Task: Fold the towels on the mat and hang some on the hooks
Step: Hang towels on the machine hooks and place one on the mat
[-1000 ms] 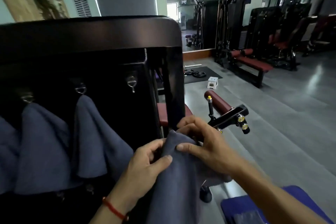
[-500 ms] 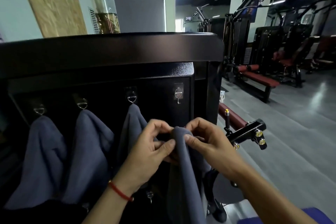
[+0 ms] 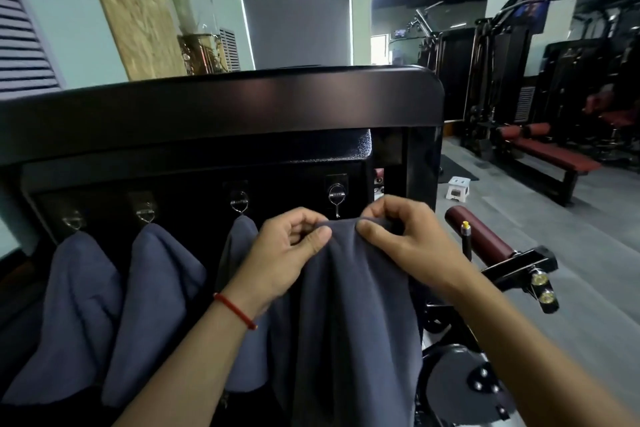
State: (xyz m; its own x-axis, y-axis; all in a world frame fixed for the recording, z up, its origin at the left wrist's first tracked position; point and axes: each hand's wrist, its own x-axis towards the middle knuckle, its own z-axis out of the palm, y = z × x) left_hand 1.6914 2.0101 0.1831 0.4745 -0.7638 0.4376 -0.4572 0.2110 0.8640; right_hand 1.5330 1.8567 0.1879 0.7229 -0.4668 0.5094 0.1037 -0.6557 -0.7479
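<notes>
A dark grey towel (image 3: 349, 315) hangs down from both my hands. My left hand (image 3: 287, 253) and my right hand (image 3: 405, 239) each pinch its top edge, held right under the bare metal hook (image 3: 336, 199), the rightmost one on the black frame (image 3: 221, 104). Three other grey towels hang from the hooks to the left: one at the far left (image 3: 79, 298), one in the middle (image 3: 159, 291), and one (image 3: 242, 236) partly hidden behind my left hand.
A red padded roller with a black bracket (image 3: 485, 243) juts out just right of my right hand. Gym benches (image 3: 550, 156) and machines stand at the far right, a small white stool (image 3: 457, 188) on the grey floor. A glass vase (image 3: 201, 28) stands behind the frame.
My hands have lifted the towel's top edge up toward the rightmost hook and spread it slightly. The view has tilted up and turned left, bringing the hooks into full view.
</notes>
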